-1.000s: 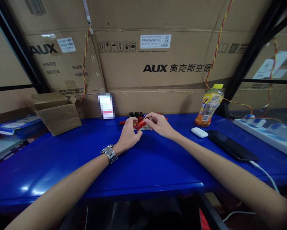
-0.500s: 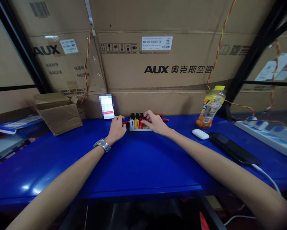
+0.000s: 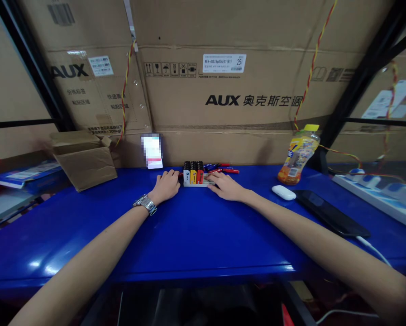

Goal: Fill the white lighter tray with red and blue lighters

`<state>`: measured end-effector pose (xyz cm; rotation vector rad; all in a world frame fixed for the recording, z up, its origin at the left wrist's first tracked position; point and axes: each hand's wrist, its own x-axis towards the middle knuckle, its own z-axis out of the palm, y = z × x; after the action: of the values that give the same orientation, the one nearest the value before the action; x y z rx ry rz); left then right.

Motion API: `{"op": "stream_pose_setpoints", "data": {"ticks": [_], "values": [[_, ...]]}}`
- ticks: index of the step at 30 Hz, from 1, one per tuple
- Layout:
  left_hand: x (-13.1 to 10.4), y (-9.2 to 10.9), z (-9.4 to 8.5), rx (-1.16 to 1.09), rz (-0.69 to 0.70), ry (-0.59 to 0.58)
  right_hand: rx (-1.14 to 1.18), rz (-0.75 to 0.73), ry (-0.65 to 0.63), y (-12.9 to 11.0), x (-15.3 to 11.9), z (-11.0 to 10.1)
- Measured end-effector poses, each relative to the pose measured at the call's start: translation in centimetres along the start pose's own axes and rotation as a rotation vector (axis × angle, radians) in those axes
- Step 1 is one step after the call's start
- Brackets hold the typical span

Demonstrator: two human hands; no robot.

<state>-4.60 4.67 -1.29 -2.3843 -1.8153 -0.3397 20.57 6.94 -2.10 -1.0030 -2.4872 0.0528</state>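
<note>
I noted the lighter tray (image 3: 194, 180) at frame centre, long axis left-right, lighters upright. Left hand (image 3: 167, 184) and right hand (image 3: 226, 185) flanked it, fingers released, flat on tabletop (image 3: 196, 231).

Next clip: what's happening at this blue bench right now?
A person sits at a blue workbench with both hands flat near a small tray of lighters standing upright in a row against the cardboard boxes. The left hand rests just left of the tray, and the right hand lies at its right end, fingers touching it. Neither hand grips anything. Loose red and blue lighters lie behind the tray. A drink bottle, an earbud case and a phone sit off to the right.
</note>
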Motion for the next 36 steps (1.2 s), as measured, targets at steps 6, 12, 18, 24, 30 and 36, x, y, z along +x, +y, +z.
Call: {"op": "stream_pose_setpoints", "data": {"ticks": [6, 12, 18, 24, 30, 36], "values": [[0.3, -0.6, 0.0, 0.031, 0.002, -0.040, 0.063, -0.116, -0.085, -0.9, -1.4, -0.8], [1.2, -1.7, 0.0, 0.073, 0.039, -0.079, 0.119, -0.104, -0.132, -1.1, -4.4, -3.1], [3.2, -1.4, -0.8, 0.047, 0.023, -0.073, 0.127, -0.074, -0.122, 0.1, -6.8, -4.3], [5.9, 2.2, -0.9, 0.053, 0.087, 0.023, 0.138, -0.076, -0.135, -0.1, -6.8, -4.7], [7.4, 4.3, 0.6, 0.086, 0.125, 0.000, 0.139, -0.069, -0.125, -0.3, -7.0, -4.7], [4.3, 2.0, 0.0, 0.113, 0.212, -0.016, 0.136, -0.061, -0.112, -0.4, -6.9, -4.4]]}}
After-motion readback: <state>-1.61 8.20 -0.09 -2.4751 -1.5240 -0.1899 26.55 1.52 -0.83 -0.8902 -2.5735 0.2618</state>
